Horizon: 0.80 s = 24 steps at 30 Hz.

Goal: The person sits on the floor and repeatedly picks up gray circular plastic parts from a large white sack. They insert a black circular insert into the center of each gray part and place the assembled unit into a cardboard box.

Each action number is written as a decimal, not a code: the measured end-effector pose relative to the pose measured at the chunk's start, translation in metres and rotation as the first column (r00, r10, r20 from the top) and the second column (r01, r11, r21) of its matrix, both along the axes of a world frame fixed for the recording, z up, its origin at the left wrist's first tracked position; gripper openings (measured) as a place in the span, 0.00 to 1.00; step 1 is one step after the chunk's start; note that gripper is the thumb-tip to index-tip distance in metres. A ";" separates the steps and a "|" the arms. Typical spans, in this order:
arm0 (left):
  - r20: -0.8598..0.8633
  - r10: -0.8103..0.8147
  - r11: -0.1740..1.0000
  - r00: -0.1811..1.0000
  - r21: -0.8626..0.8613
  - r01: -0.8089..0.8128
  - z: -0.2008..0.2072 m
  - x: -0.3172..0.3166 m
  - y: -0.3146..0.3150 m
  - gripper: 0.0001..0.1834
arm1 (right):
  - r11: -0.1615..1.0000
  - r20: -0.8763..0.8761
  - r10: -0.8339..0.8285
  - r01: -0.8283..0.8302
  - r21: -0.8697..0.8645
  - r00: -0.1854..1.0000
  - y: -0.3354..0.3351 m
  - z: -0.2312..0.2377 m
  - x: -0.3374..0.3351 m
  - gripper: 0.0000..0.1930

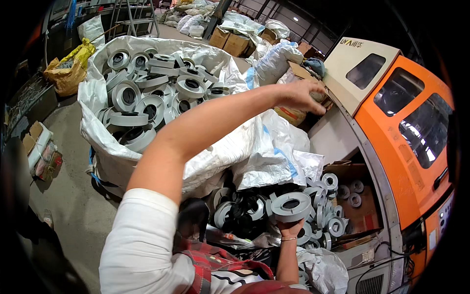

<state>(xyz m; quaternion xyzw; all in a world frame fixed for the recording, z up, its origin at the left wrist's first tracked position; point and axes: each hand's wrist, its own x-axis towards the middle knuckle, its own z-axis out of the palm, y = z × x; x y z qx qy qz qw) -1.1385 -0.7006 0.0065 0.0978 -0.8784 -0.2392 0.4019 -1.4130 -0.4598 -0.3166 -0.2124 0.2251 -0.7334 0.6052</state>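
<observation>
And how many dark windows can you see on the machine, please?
3: the left window in the cream panel; the middle window and right window in the orange cover. Others may be hidden.

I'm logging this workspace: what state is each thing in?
Left hand: raised, open, nothing visibly held
Right hand: holding a grey ring
That grey ring: held from below
White sack: open, heaped full
Cardboard box: open, partly filled
Yellow sack: open, contents showing
Orange machine cover: apparently shut

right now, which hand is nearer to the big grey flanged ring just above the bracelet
Right: the right hand holds the grey flanged ring from below. The left hand is well apart from it, higher in the picture.
</observation>
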 end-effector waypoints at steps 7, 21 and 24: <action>-0.357 -0.325 0.684 0.876 0.551 0.479 0.010 -0.009 -0.050 0.34 | 0.996 -0.103 -0.072 0.077 0.043 0.992 0.000 0.014 0.021 0.29; -0.841 -0.453 0.018 0.296 0.323 0.946 0.003 0.028 -0.069 0.50 | 0.983 -0.096 -0.155 0.163 0.084 0.983 -0.004 0.024 0.038 0.29; -0.842 -0.481 0.051 0.242 0.249 0.967 0.001 0.035 -0.071 0.52 | 0.992 -0.049 -0.096 0.100 0.079 0.994 -0.008 0.025 0.040 0.30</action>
